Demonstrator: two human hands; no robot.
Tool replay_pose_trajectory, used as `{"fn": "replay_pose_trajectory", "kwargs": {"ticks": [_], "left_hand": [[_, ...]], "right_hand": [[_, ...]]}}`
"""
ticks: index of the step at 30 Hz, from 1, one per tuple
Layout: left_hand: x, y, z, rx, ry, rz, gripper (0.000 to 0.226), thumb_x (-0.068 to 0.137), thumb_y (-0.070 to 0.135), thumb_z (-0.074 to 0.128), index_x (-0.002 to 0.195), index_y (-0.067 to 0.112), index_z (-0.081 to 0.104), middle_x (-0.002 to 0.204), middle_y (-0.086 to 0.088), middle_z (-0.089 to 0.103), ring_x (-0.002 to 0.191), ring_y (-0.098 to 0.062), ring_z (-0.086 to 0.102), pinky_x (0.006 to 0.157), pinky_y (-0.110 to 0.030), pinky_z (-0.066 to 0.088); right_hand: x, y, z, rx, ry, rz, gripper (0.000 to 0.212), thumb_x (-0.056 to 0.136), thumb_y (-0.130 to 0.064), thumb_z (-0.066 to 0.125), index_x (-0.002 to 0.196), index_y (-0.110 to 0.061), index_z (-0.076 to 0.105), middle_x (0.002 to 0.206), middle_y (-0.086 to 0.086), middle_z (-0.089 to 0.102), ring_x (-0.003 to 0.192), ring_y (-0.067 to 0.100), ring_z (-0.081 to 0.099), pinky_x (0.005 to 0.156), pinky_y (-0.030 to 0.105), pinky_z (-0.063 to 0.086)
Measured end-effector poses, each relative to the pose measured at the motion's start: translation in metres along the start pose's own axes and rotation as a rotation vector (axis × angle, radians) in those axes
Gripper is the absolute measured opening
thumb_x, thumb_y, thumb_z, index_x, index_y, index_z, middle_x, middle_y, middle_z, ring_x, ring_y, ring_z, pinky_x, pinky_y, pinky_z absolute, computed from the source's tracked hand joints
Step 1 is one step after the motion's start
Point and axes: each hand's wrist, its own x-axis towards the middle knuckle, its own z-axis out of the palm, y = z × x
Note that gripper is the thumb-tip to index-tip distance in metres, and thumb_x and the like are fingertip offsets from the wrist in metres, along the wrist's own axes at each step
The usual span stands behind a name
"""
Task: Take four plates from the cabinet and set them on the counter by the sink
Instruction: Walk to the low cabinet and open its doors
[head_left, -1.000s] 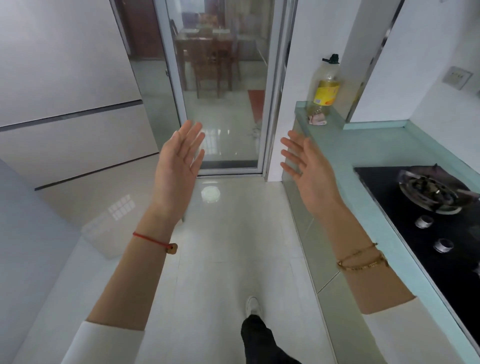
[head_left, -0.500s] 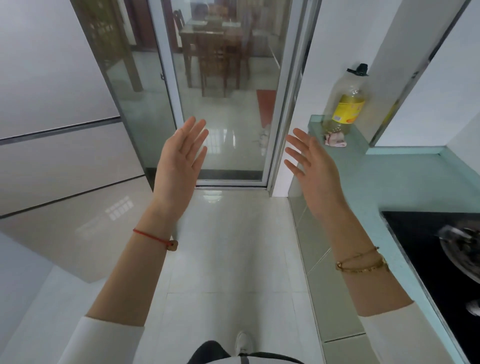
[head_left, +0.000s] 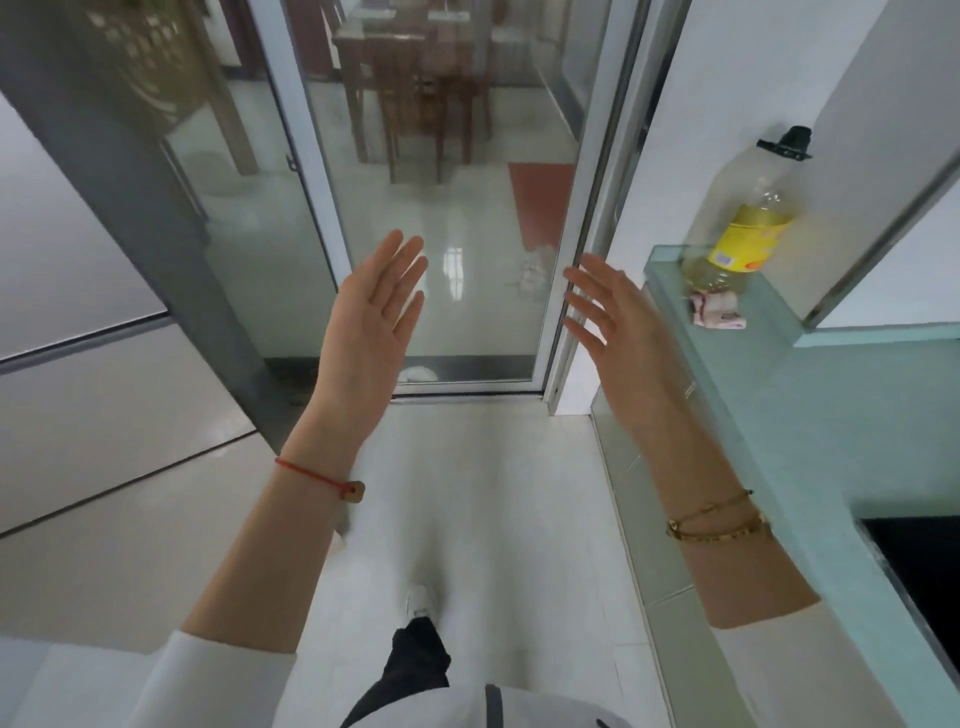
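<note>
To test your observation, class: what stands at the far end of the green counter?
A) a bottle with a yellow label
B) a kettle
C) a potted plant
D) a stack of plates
A: a clear bottle with a yellow label and black cap stands upright on the counter there.

Just behind my left hand a thin red string bracelet circles the wrist, carrying a small tan charm. Behind my right hand sit two slim gold chain bracelets. Farther back both forearms meet white sleeves, and below my hands show black trousers and a white shoe.
</note>
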Motion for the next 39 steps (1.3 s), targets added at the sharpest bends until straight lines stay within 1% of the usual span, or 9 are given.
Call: {"fn": "replay_pose_trajectory", "kwargs": {"ticks": [7, 11, 14, 20, 27, 30, 33, 37, 39], "left_hand": [[0.136, -0.007, -0.028, 0.017, -0.132, -0.095, 0.049, 0.108, 0.029, 0.017, 0.151, 0.013, 0.036, 0.151, -0.002, 0.049, 0.139, -0.014, 0.047, 0.122, -0.038, 0.029], [0.199, -0.019, -0.032, 0.010, -0.212, -0.153, 0.050, 0.108, 0.030, 0.017, 0.151, 0.012, 0.036, 0.152, -0.002, 0.048, 0.140, -0.015, 0.047, 0.121, -0.036, 0.029], [0.248, -0.033, -0.025, -0.004, -0.275, -0.206, 0.050, 0.108, 0.031, 0.017, 0.151, 0.012, 0.036, 0.152, -0.003, 0.048, 0.140, -0.015, 0.046, 0.121, -0.036, 0.029], [0.336, -0.079, 0.009, -0.021, -0.403, -0.303, 0.050, 0.108, 0.030, 0.018, 0.152, 0.012, 0.035, 0.154, -0.004, 0.046, 0.142, -0.017, 0.044, 0.123, -0.038, 0.027], [0.421, -0.134, 0.072, -0.050, -0.541, -0.400, 0.047, 0.107, 0.028, 0.025, 0.148, 0.012, 0.042, 0.149, -0.002, 0.052, 0.138, -0.013, 0.049, 0.121, -0.037, 0.030], [0.442, -0.157, 0.097, -0.020, -0.644, -0.446, 0.049, 0.105, 0.027, 0.026, 0.150, 0.012, 0.037, 0.149, -0.002, 0.051, 0.139, -0.013, 0.048, 0.120, -0.034, 0.032], [0.455, -0.178, 0.125, -0.027, -0.706, -0.542, 0.043, 0.107, 0.024, 0.025, 0.145, 0.017, 0.042, 0.141, 0.003, 0.057, 0.137, -0.012, 0.049, 0.121, -0.036, 0.030], [0.464, -0.205, 0.158, -0.013, -0.794, -0.694, 0.042, 0.105, 0.029, 0.033, 0.142, 0.021, 0.050, 0.136, 0.006, 0.063, 0.132, -0.009, 0.055, 0.118, -0.034, 0.034], [0.466, -0.214, 0.167, 0.001, -0.844, -0.732, 0.038, 0.104, 0.031, 0.036, 0.136, 0.024, 0.056, 0.131, 0.008, 0.067, 0.130, -0.009, 0.057, 0.117, -0.032, 0.036]], "right_hand": [[0.108, 0.021, 0.031, 0.044, 0.115, -0.059, 0.033, 0.104, -0.032, 0.037, 0.126, -0.022, 0.060, 0.123, -0.003, 0.066, 0.110, 0.009, 0.062, 0.100, 0.030, 0.048], [0.149, 0.026, 0.030, 0.037, 0.237, -0.076, 0.033, 0.104, -0.028, 0.036, 0.126, -0.020, 0.060, 0.129, 0.003, 0.063, 0.118, 0.017, 0.059, 0.108, 0.037, 0.044], [0.179, 0.028, 0.019, 0.023, 0.329, -0.095, 0.032, 0.104, -0.028, 0.038, 0.125, -0.022, 0.061, 0.131, 0.002, 0.064, 0.124, 0.020, 0.058, 0.106, 0.035, 0.046], [0.241, 0.032, -0.019, 0.032, 0.501, -0.123, 0.034, 0.102, -0.031, 0.042, 0.127, -0.021, 0.062, 0.127, 0.001, 0.067, 0.117, 0.017, 0.061, 0.097, 0.031, 0.047], [0.302, 0.025, -0.075, 0.019, 0.647, -0.172, 0.037, 0.102, -0.034, 0.042, 0.130, -0.019, 0.061, 0.121, -0.003, 0.069, 0.110, 0.013, 0.063, 0.098, 0.032, 0.048], [0.315, 0.020, -0.094, 0.035, 0.736, -0.186, 0.037, 0.102, -0.031, 0.044, 0.130, -0.014, 0.061, 0.119, -0.001, 0.069, 0.105, 0.014, 0.063, 0.095, 0.032, 0.048], [0.318, 0.015, -0.110, 0.032, 0.829, -0.217, 0.036, 0.102, -0.030, 0.043, 0.128, -0.014, 0.062, 0.121, 0.003, 0.067, 0.109, 0.021, 0.060, 0.099, 0.036, 0.048], [0.313, 0.014, -0.122, 0.035, 0.987, -0.279, 0.029, 0.104, -0.024, 0.041, 0.117, -0.018, 0.066, 0.108, -0.003, 0.072, 0.095, 0.010, 0.067, 0.084, 0.023, 0.052], [0.310, 0.014, -0.123, 0.014, 1.048, -0.276, 0.029, 0.104, -0.024, 0.039, 0.118, -0.018, 0.064, 0.111, -0.001, 0.069, 0.100, 0.013, 0.063, 0.092, 0.029, 0.050]]}}
